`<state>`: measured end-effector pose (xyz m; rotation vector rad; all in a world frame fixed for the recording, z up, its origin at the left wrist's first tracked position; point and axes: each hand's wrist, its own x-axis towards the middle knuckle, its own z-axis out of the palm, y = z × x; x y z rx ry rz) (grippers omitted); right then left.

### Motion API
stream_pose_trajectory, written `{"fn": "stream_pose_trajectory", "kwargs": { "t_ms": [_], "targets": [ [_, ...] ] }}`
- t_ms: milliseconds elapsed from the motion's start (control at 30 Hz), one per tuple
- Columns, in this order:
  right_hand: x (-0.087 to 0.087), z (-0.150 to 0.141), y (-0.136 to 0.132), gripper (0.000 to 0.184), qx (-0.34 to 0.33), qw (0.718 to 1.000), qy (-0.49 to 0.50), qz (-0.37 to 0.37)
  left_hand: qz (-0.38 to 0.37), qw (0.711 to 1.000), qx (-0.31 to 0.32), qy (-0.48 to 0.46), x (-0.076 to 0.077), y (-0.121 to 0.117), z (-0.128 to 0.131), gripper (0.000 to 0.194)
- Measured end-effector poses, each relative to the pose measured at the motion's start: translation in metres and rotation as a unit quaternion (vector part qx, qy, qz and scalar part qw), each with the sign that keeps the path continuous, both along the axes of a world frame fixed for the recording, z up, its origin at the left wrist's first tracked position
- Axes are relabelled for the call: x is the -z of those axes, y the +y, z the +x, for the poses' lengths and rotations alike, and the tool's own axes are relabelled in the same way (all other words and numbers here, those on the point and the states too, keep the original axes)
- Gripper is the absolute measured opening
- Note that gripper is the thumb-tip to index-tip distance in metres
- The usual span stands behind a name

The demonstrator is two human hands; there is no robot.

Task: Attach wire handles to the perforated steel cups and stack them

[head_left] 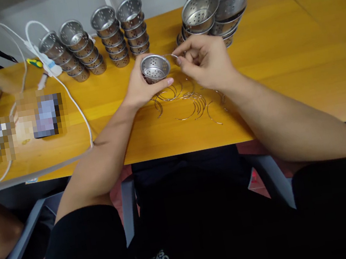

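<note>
Presently, left grip (140, 85): wrapped round the perforated cup (155, 73).
Right grip (206, 60): pinching a curved wire (171, 54) just beside the cup's rim.
Cup handling: probably light, stiff; hold by wall.
Wire handling: likely springy; pinch one end.
Loose wires (201, 103): on surface (298, 64) below grips.

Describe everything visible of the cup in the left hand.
The cup is round, apparently silver-coloured metal, with a lipped rim and small holes in its wall and base. Its open mouth faces up, tilted towards the camera. The left hand grips its sides above the table. A thin wire in the right hand ends near the rim; contact is unclear.
</note>
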<state>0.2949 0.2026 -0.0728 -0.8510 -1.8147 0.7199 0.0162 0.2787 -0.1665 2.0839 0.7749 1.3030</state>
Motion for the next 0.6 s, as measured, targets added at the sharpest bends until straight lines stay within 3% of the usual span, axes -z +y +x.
{"fn": "stream_pose_trajectory", "kwargs": {
  "t_ms": [300, 600],
  "targets": [
    [0.002, -0.012, -0.002, 0.027, 0.034, 0.999, -0.003, 0.0, 0.077, 0.996, 0.032, 0.011, 0.02, 0.001, 0.013, 0.115],
    [0.002, -0.018, -0.005, 0.029, 0.086, 0.996, -0.023, -0.028, 0.064, 0.997, 0.003, 0.034, 0.01, -0.016, 0.018, 0.117]
  ]
}}
